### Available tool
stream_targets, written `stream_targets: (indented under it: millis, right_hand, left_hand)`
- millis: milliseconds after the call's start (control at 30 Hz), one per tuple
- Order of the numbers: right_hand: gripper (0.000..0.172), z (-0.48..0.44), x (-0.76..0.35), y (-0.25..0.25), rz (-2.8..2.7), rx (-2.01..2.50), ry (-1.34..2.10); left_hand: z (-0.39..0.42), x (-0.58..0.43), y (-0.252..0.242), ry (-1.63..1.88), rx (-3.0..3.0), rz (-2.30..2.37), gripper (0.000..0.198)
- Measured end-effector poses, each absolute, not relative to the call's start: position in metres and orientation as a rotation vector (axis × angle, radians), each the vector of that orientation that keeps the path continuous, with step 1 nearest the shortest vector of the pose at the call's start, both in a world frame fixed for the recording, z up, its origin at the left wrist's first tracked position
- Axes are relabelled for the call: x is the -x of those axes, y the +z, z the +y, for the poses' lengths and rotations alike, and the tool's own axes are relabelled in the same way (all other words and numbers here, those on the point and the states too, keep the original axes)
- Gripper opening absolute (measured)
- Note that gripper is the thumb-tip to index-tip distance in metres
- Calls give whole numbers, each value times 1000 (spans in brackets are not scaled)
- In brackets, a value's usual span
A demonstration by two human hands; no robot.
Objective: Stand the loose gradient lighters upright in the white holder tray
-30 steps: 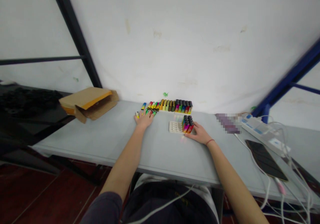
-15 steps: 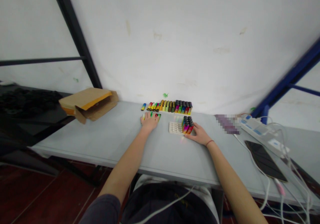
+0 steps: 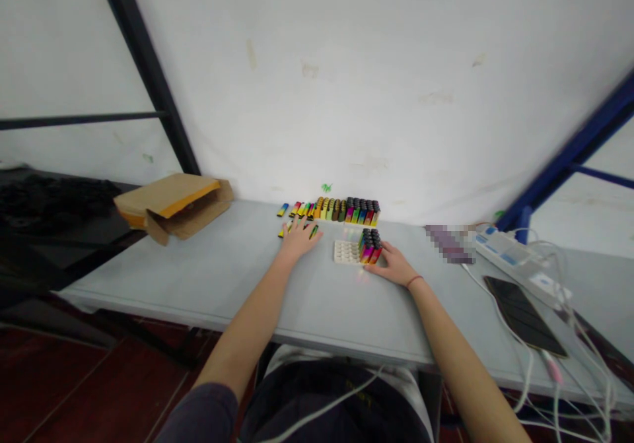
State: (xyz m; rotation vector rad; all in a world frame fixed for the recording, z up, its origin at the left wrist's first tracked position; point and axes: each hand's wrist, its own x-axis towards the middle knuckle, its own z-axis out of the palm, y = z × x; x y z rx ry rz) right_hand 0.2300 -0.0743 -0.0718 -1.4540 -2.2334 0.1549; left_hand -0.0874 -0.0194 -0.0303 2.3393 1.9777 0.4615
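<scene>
My left hand point(image 3: 297, 237) lies palm down with its fingers spread over several colourful lighters point(image 3: 314, 232) that lie loose on the table. Parts of those lighters are hidden under the fingers. My right hand point(image 3: 395, 266) curls round the right end of a white tray point(image 3: 345, 252) with round holes, thumb at the front corner and fingers at the far side. Upright lighters with black tops point(image 3: 370, 247) fill the tray's right part, while the holes on its left show bare.
Along the wall stand rows of yellow-green lighters point(image 3: 329, 209) and black-topped lighters point(image 3: 362, 211), with loose ones point(image 3: 302, 209) lying left of them. An opened cardboard box point(image 3: 173, 204) is at left. At right are a phone point(image 3: 525, 315), a power strip point(image 3: 520, 265) and white cables.
My left hand has shifted slightly right across the loose lighters, its fingers still spread. My right hand keeps its place at the tray.
</scene>
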Motion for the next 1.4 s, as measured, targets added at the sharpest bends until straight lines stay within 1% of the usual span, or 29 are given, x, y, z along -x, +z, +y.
stream_targets:
  millis: [100, 200, 333, 433, 500, 800, 900, 1033, 1133, 1200, 1267, 1400]
  right_hand:
    - [67, -74, -230, -72, -2234, 1448, 157]
    - [66, -74, -231, -73, -2234, 1444, 152]
    - [66, -74, -231, -73, -2231, 1446, 150]
    - [67, -74, -230, -73, -2219, 1437, 150]
    - [67, -75, -230, -72, -2216, 1428, 152]
    - [65, -75, -230, -71, -2223, 1440, 168]
    - [66, -74, -230, -72, -2224, 1426, 160]
    - [67, -73, -231, -73, -2226, 1442, 142]
    - [67, -73, -231, -74, -2226, 1455, 139]
    - [68, -73, -231, -75, -2229, 1456, 148]
    - [68, -73, -231, -75, -2230, 1450, 155]
    - [68, -73, -231, -75, -2228, 1438, 152]
  left_hand:
    - [-21, 80, -34, 354, -2361, 1947, 55]
    - [-20, 80, -37, 345, -2376, 1959, 51]
    - [-21, 81, -38, 471, -2414, 2039, 48]
    - [-25, 76, -34, 584, -2434, 2117, 39]
    - [-28, 72, -31, 595, -2419, 2119, 35]
    - [-38, 56, -28, 491, -2429, 2054, 35]
    - [-38, 52, -30, 566, -2406, 2011, 32]
    - [-30, 48, -33, 941, -2105, 1727, 28]
    - [-23, 43, -32, 1209, -1600, 1398, 28]
    - [-22, 38, -30, 1265, -1256, 1227, 31]
    - [-24, 34, -28, 1250, -1060, 1101, 35]
    - [-32, 29, -27, 1253, -1052, 967, 42]
